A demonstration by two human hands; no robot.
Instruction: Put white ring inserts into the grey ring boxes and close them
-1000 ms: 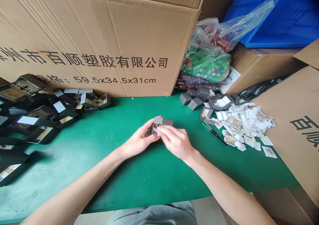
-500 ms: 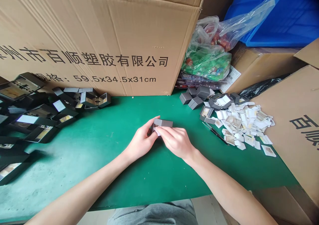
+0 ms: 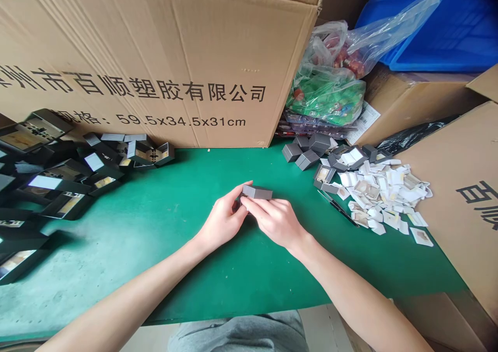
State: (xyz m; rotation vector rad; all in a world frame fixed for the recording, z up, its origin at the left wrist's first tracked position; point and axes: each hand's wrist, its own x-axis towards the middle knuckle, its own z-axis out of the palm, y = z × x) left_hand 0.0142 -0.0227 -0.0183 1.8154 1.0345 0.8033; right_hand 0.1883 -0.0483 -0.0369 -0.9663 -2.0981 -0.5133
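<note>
Green bench mat point(image 3: 167, 253) | open black boxes point(image 3: 66, 186) | grey boxes point(image 3: 307, 152) | white inserts point(image 3: 381, 191)

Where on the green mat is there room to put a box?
Bare green mat lies between the black open boxes and the left hand, and in front of the right hand, both holding a grey box. It's crowded around the white paper scraps.

This is a small packing workshop, with cartons crowding in on every side. A green-topped bench point(image 3: 175, 238) is butting against a large printed cardboard carton point(image 3: 155, 56). Open dark gray boxes point(image 3: 66, 178) are piling up along its left edge, white paper inserts point(image 3: 383, 193) are scattering near its right corner, and plastic bags of parts point(image 3: 324, 95) and a blue plastic crate point(image 3: 436, 25) are sitting behind.
</note>
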